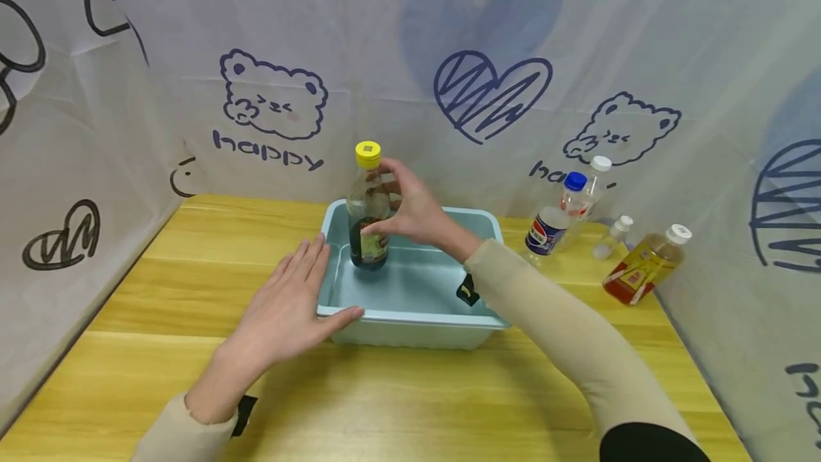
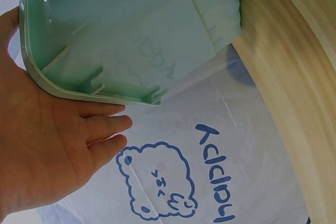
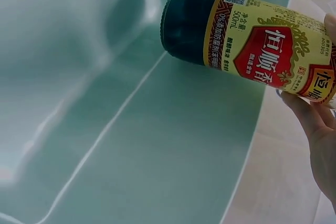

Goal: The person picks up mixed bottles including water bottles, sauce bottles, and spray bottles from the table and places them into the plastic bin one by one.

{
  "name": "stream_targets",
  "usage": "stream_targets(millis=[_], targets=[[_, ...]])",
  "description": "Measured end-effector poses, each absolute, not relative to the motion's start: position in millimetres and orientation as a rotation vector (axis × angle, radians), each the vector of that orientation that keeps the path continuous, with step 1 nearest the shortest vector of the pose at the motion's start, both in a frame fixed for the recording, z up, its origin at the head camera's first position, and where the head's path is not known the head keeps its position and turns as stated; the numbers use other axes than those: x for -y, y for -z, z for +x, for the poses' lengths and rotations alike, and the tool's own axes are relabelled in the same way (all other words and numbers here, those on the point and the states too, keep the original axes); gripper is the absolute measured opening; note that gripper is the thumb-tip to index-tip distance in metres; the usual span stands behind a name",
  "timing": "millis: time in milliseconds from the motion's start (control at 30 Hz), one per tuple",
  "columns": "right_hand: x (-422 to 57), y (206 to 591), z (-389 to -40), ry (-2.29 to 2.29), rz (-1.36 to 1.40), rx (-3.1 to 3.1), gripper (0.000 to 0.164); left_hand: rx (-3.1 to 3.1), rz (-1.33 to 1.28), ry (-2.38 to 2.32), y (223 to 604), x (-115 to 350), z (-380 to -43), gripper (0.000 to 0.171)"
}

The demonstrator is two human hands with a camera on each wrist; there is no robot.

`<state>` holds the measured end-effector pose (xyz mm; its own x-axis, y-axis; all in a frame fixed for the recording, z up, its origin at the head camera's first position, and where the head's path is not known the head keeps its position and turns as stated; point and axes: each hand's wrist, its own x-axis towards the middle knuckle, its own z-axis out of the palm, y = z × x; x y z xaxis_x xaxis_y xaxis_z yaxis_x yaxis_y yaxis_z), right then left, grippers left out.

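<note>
At frame centre, the right hand (image 1: 420, 214) gripped a yellow-capped bottle (image 1: 363, 204) between thumb and fingers, inside a blue tub (image 1: 417, 318) touched by the straight-fingered left hand (image 1: 285, 312).

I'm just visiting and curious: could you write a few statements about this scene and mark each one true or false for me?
1. The right hand holds the yellow-capped bottle. True.
2. The left hand holds a bottle too. False: it holds none and lies against the tub.
3. The tub stands on a table. True.
4. The blue-capped bottle is inside the tub. False: it stands to the right of the tub.
5. The amber bottle has a white cap. True.
6. Dark liquid fills the yellow-capped bottle to its cap. False: its upper part looks clear.
</note>
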<state>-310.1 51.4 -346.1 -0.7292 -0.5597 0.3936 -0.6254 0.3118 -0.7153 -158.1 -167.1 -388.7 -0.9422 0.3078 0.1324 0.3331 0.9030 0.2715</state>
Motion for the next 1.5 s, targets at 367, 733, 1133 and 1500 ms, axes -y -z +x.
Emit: stream_targets(millis=[367, 733, 1133, 1500], targets=[[-44.9, 356.2, -315.2, -1.379, 1.120, 2.593, 0.106, 2.997, -0.503, 0.447, 388.1, 166.8, -159.4, 0.123], [-43.1, 364.6, -317.8, -1.382, 1.116, 2.662, 0.106, 2.985, -0.507, 0.447, 388.3, 166.7, -159.3, 0.121], [-43.4, 370.0, -320.3, -1.299, 1.179, 2.691, 0.106, 2.961, -0.516, 0.445, 387.4, 166.4, -158.3, 0.117], [-43.7, 363.7, -323.6, -1.067, 1.310, 2.740, 0.096, 2.956, -0.511, 0.452, 388.8, 166.8, -158.5, 0.117]])
